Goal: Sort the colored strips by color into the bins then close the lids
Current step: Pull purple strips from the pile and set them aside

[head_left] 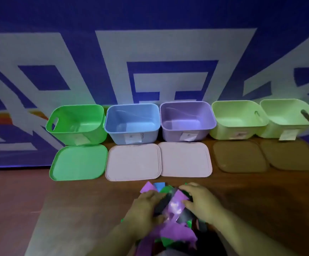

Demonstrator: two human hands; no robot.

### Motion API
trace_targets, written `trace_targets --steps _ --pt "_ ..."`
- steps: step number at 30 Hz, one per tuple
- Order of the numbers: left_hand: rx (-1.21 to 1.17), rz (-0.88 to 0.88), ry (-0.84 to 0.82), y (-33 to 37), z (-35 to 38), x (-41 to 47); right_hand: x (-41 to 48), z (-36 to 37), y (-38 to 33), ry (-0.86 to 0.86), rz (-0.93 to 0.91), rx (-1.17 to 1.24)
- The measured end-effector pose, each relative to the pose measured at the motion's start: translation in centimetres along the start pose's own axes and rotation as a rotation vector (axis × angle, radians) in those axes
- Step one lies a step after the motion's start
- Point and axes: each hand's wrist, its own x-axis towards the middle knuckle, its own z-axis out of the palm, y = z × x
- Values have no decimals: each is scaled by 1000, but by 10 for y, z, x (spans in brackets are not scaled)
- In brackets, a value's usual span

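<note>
Strips [175, 206] in purple, green, blue and black sit heaped on the worktop [76, 209] between my hands. My left hand [146, 206] and right hand [199, 202] both curl their fingers onto the pile, gripping it from either side. Just beyond my hands five lids [133, 161] lie flat, and past them five open bins [116, 135] stand in a row.

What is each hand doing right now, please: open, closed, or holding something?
Left hand: fingers curled round the pile of strips, holding it.
Right hand: fingers curled over the same pile, gripping it.
</note>
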Motion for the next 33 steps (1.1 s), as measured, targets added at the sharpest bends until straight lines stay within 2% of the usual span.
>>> trace_targets --steps 7,11,16,22,28,33 --pt "94 43 -36 -7 8 1 -5 9 -9 145 50 50" --pt "33 16 -62 -13 9 5 -10 0 -14 208 46 123" --pt "44 61 -84 -2 2 8 -22 -25 -23 156 120 353" --pt "-303 -3 -225 8 -1 -3 -43 -32 -26 152 186 507" --pt "-380 -95 -139 12 1 -21 -42 -36 -28 114 123 586" --pt "-534 -172 52 21 -3 -22 -24 -53 -25 124 57 715"
